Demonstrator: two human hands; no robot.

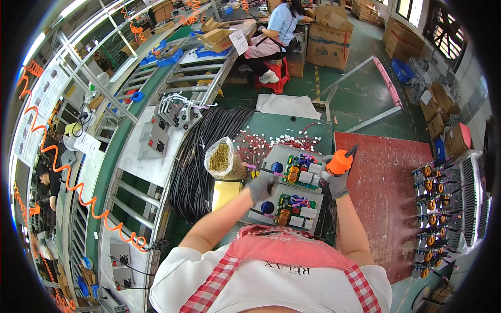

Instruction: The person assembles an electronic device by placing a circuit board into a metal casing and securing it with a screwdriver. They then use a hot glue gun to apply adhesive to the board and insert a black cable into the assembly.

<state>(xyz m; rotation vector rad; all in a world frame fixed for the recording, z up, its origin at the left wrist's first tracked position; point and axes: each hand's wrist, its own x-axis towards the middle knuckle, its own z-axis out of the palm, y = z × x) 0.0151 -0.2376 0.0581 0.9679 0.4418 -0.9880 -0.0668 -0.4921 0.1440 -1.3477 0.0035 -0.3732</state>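
Note:
My right hand, in a grey glove, is closed round an orange power screwdriver, whose dark tip points up and to the right. My left hand, also gloved, is curled closed over the left side of the work; whatever its fingers hold is hidden. Between the hands lies a circuit board with a copper coil and pale blocks, set on a grey metal plate. A second circuit board on a similar plate sits nearer me. Left of them stands an open clear bag of small brass-coloured screws.
A thick coil of black cable lies left, beside the roller conveyor. Red wires with white connectors lie beyond the plates. Right is a red board, then several stacked circuit boards. Another person sits at the back.

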